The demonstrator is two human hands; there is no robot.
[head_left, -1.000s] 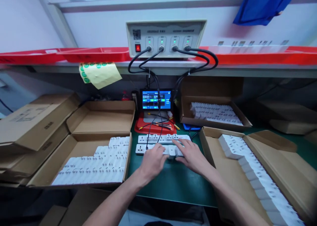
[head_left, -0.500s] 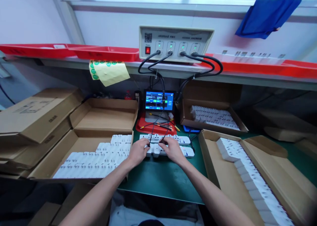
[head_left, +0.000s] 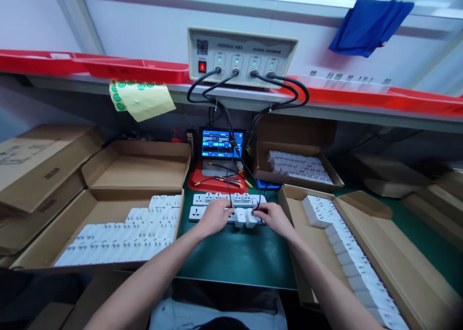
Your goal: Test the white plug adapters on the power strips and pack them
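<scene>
Two white power strips lie one behind the other on the green mat, the rear strip point(head_left: 226, 199) and the front strip point(head_left: 196, 213). Two white adapters point(head_left: 245, 218) sit side by side on the front strip. My left hand point(head_left: 216, 216) is pinched on a thin black cable left of them. To their right, my right hand point(head_left: 273, 216) pinches another black cable over the strip's right part. The cable ends are partly hidden by my fingers. Behind the strips stands a lit screen point(head_left: 222, 144).
An open carton point(head_left: 135, 166) with rows of white adapters stands left; another point(head_left: 289, 199) is at right, and a third point(head_left: 262, 168) behind. A tester box point(head_left: 242, 55) and red trays point(head_left: 137, 72) occupy the shelf. Stacked cartons point(head_left: 36, 175) are far left.
Both hands have moved right along the front strip relative to it, each with a cable. Two adapters now show between them. The whole view has shifted slightly.
</scene>
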